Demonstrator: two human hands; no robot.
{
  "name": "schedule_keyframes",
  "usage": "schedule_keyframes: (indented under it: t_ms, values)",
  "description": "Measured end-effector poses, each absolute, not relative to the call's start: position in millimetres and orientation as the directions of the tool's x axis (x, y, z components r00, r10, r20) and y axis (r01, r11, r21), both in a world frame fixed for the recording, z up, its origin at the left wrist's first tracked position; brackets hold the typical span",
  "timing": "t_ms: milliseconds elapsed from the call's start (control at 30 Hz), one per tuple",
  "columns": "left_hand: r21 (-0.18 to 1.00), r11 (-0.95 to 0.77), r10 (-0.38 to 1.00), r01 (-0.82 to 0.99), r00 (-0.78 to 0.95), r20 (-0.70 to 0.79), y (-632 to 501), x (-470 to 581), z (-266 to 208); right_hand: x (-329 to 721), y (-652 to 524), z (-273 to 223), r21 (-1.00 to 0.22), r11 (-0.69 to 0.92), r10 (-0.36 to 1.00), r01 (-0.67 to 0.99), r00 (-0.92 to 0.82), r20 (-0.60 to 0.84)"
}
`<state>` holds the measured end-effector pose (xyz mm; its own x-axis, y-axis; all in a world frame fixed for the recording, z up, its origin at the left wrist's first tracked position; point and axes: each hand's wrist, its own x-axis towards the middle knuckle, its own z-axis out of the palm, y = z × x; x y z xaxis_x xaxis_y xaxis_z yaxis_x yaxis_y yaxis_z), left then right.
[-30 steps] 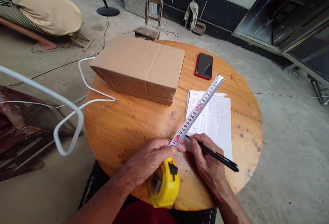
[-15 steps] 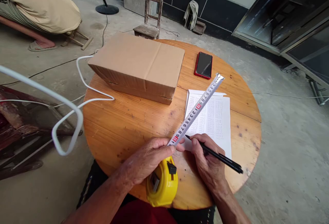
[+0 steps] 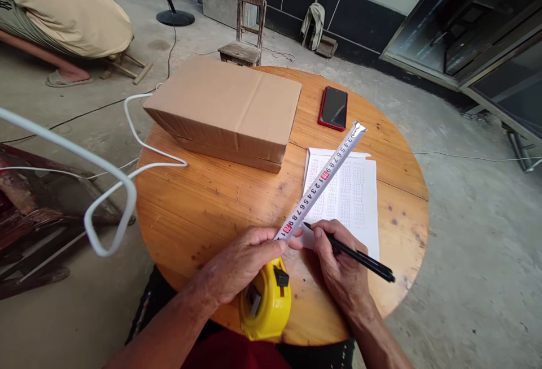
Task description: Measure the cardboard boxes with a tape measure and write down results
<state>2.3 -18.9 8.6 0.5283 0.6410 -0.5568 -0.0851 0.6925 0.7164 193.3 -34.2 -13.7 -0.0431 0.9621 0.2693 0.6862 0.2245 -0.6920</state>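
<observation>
from where i stand, the person's left hand (image 3: 243,261) is closed in a pinch on the silver blade (image 3: 320,184) of a tape measure, thumb on top, just by the red 20. the yellow tape measure case (image 3: 273,309) sits right below that hand, at the near edge of the tabletop (image 3: 190,205); i can't make out how much of the palm bears on it. the right hand (image 3: 341,264) grasps a black pen (image 3: 359,257), its point turned in toward the blade, near the left fingertips; whether pen and metal touch, i can't tell.

the blade slants away to the right across a white sheet of paper (image 3: 358,205) covered in rows of small writing, too fine for me to read, and its metal end reaches past the sheet's far edge. just beyond that end lies a phone (image 3: 333,108) in a red case, screen up. to the left of the phone and well ahead of the left hand is a brown cardboard box (image 3: 224,112), lying flat.

a bent white rod (image 3: 65,143) comes in from the left, over the tabletop's edge. behind the box a small wooden chair (image 3: 243,50) stands on the concrete floor (image 3: 478,256), and off to the left shows another person's sandalled foot (image 3: 74,75).
</observation>
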Motion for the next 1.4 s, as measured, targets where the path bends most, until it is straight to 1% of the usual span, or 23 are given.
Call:
schedule_keyframes:
  t_ms: [400, 800, 1067, 1400]
  values:
    - [0.714, 0.697, 0.631, -0.07, 0.532, -0.564, -18.8, 1.8, 8.9, 193.2, -34.2, -16.2, -0.694, 0.21, 0.966, 0.688, -0.035, 0.258]
    - [0.738, 0.671, 0.652, -0.065, 0.526, -0.546, -18.4, 2.4, 6.5, 192.4, -33.5, -15.3, -0.695, 0.247, 0.956, 0.675, -0.052, 0.289]
    - [0.741, 0.671, 0.643, -0.032, 0.523, -0.559, -18.0, 2.5, 7.3, 193.4, -34.4, -15.8, -0.702, 0.238, 0.964, 0.671, -0.075, 0.255]
    - [0.733, 0.678, 0.641, -0.054, 0.532, -0.553, -17.5, 2.4, 8.6, 193.8, -34.0, -15.1, -0.69, 0.228, 0.964, 0.687, -0.057, 0.262]
